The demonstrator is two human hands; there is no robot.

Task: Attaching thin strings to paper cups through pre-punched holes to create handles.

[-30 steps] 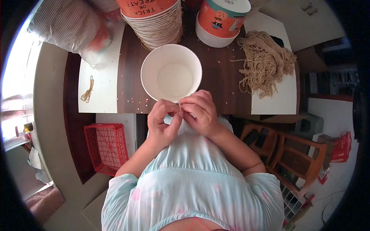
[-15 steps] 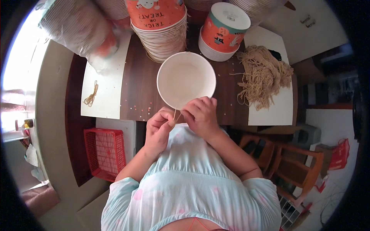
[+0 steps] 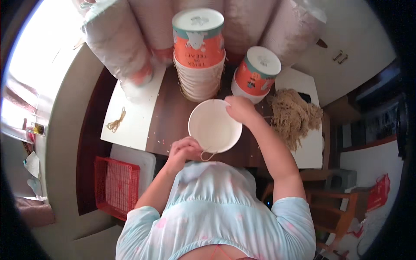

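Bucket (image 3: pixel 215 125), white inside, has a tan cord loop (image 3: pixel 203 160).

I have the round bucket (image 3: pixel 215 126), white inside, on my feed, its open mouth facing up, above the near part of the dark tabletop (image 3: pixel 170 119); a thin tan cord (image 3: pixel 205 160) makes a small loop at its near rim.
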